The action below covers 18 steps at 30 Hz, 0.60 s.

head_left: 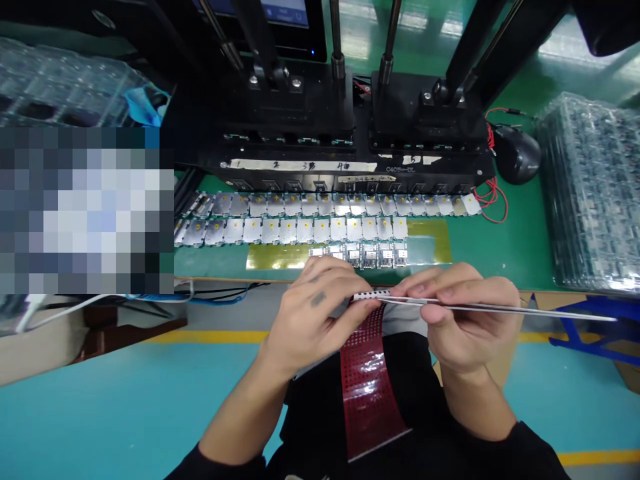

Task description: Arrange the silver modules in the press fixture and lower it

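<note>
My left hand (320, 307) pinches the top end of a long dark red translucent sheet (373, 387) dotted with small dark pieces, which hangs down over my lap. A white dotted strip (370, 295) shows at its upper edge, between my thumb and fingers. In my right hand (465, 310) is a pair of slim metal tweezers (535, 311), its fingers closed round it. The tips reach the white strip beside my left fingertips. Small circuit boards (370, 253) in a short row lie on the bench just beyond my hands.
Two rows of metal-shielded boards (305, 230) lie before a black test fixture (300, 167) with numbered tape. Stacked clear plastic trays (590, 193) and a black mouse (515, 153) are at the right. More clear trays (60, 80) stand at the left, above a blurred area. The green bench (530, 253) ends near my hands.
</note>
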### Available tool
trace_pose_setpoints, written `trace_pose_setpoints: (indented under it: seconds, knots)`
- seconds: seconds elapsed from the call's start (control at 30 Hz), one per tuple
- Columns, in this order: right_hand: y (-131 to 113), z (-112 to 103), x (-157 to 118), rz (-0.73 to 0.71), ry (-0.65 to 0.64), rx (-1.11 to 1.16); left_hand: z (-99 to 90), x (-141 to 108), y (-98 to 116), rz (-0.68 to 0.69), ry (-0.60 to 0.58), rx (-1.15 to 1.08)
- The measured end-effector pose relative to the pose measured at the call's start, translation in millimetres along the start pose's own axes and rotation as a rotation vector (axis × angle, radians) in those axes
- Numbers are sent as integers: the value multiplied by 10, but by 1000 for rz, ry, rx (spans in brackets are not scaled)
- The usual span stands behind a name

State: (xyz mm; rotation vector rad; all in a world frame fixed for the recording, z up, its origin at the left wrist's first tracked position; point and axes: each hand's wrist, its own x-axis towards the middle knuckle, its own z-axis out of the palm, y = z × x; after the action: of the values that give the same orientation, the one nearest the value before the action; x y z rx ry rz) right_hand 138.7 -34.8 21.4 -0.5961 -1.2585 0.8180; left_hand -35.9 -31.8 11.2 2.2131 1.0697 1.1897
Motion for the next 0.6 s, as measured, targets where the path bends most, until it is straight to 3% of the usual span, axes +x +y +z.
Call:
trace_pose_setpoints:
  seconds: [0.47,0.6]
  knots:
    - [56,-15,-24,42,22,-15,27,8,4,-38,-13,2]
    - [122,-119,108,74,106,-75,60,35,-31,-11,-43,95]
